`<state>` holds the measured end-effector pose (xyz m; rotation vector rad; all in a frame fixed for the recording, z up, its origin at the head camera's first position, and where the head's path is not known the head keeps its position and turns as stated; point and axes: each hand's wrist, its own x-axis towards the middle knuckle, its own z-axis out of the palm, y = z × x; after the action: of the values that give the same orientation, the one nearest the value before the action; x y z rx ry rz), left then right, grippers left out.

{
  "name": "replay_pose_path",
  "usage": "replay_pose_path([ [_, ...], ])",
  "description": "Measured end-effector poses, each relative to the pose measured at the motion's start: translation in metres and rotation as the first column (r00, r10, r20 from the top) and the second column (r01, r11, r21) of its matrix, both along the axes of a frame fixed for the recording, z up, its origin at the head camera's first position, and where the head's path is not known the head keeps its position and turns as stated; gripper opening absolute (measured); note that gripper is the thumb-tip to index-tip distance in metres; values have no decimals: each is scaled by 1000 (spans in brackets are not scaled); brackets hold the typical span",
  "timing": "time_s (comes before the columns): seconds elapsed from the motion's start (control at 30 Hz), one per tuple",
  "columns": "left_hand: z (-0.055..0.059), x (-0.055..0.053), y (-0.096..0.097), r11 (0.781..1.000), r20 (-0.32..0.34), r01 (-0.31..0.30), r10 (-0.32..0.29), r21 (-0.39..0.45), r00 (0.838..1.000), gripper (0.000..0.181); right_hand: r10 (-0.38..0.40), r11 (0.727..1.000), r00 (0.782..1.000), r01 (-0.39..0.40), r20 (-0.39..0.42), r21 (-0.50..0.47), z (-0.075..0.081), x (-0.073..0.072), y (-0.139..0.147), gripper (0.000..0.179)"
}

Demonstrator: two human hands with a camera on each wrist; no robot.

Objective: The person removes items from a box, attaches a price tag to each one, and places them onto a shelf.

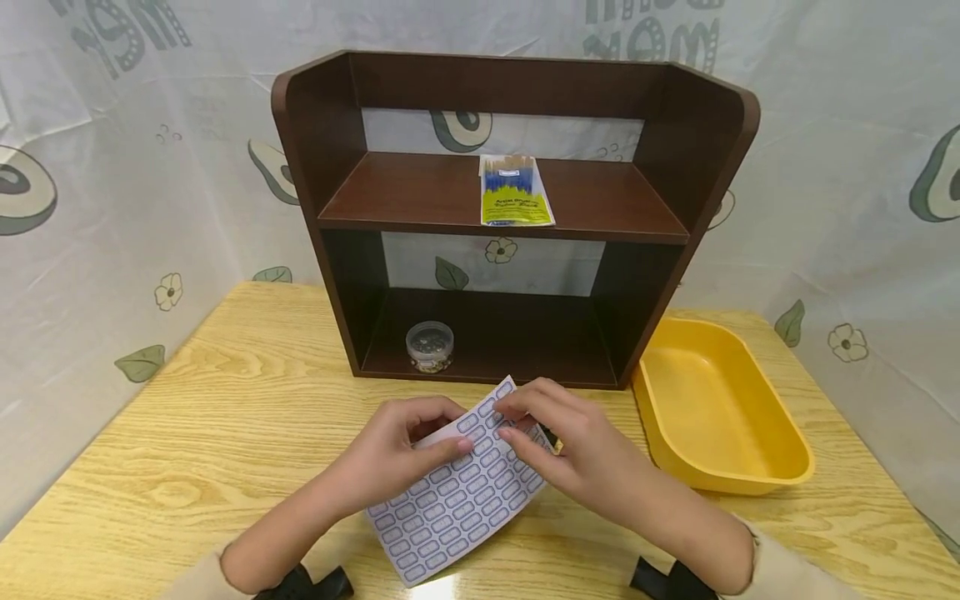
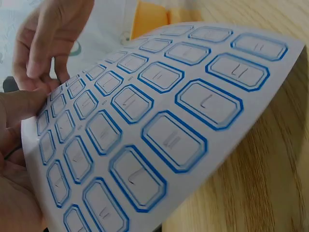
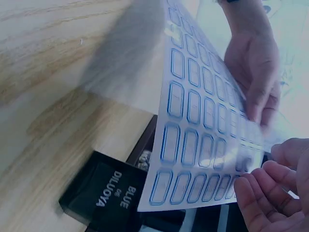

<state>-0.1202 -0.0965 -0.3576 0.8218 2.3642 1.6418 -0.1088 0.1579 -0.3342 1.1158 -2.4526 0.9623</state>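
Observation:
A sheet of sticky labels (image 1: pixel 450 508), white with rows of blue-bordered frames, is held tilted over the wooden table. My left hand (image 1: pixel 405 442) grips its upper left edge, thumb on the printed face and fingers behind. At the upper right part of the sheet, my right hand (image 1: pixel 562 433) has bent fingers and thumb, their tips at the labels with a small gap between them. I cannot tell whether a label is pinched there. In the right wrist view, the right fingertips (image 3: pixel 244 186) overlap the sheet's end. Below the sheet lies a black box (image 3: pixel 106 193) with pale lettering.
A dark brown two-tier shelf (image 1: pixel 495 233) stands behind the hands. A packet of brushes (image 1: pixel 517 196) lies on its upper board, and a clear round container (image 1: pixel 430 346) sits on the lower one. At the right is a yellow tray (image 1: pixel 705 417). Patterned cloth (image 1: pixel 150 225) hangs around the table.

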Motion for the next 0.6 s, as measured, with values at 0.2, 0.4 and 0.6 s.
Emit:
replay_pose_path([
  [0.2,5,7,5,997,-75,69,-65,44,995,17,40,998,999,-40,1,-47,-4,2,-7,25],
  [0.4,11,11,7,997,-101,70,-67,30,993,15,97,986,995,-99,-19,-138,-8,4,-12,21],
  [0.6,9,12,8,997,-82,67,-64,38,995,17,59,982,998,-53,28,-184,-14,7,-14,21],
])
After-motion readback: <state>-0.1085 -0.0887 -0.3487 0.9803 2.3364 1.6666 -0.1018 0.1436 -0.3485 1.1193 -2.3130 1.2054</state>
